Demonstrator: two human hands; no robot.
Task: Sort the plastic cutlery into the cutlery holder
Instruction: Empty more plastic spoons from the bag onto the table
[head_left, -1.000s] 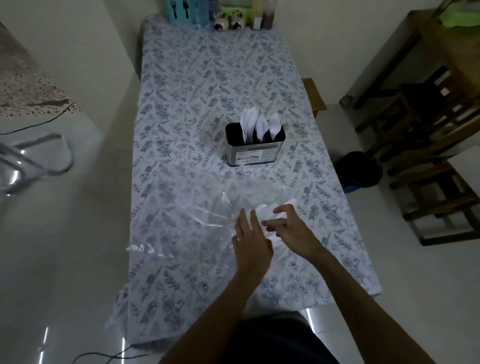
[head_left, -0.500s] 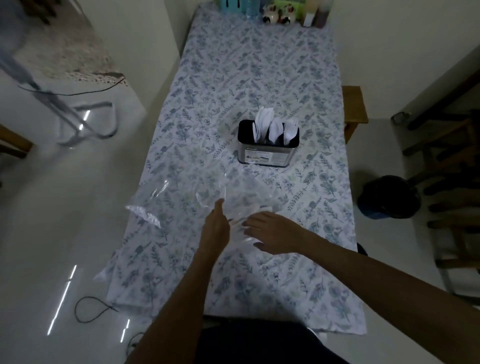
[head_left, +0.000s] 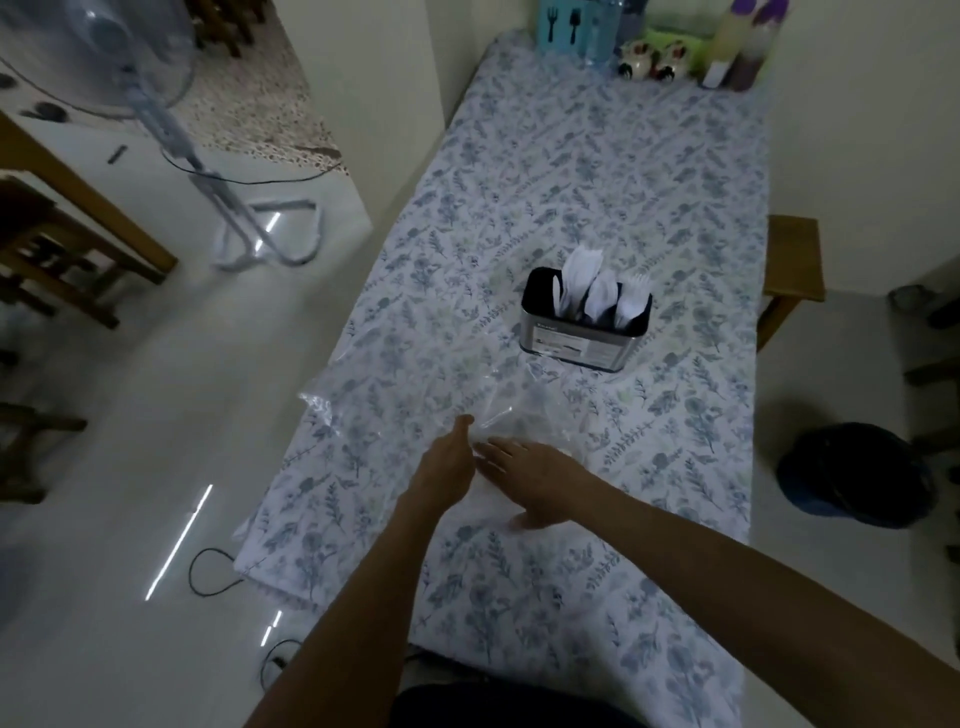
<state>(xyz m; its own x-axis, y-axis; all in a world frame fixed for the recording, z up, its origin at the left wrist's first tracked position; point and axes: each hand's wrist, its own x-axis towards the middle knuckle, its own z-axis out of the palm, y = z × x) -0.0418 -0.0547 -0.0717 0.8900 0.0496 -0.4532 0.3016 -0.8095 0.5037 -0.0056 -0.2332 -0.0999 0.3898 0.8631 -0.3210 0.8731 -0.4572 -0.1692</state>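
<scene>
White plastic cutlery stands upright in the black-rimmed metal cutlery holder on the floral-patterned tablecloth. Nearer the person than the holder lies a crumpled clear plastic bag. Both hands rest on the bag's near edge: the left hand edge-on, fingers extended together, its grip on the plastic impossible to tell; the right hand flat, fingers spread open, pressing down, gripping nothing. Beyond the holder, bottles line the cloth's far end.
</scene>
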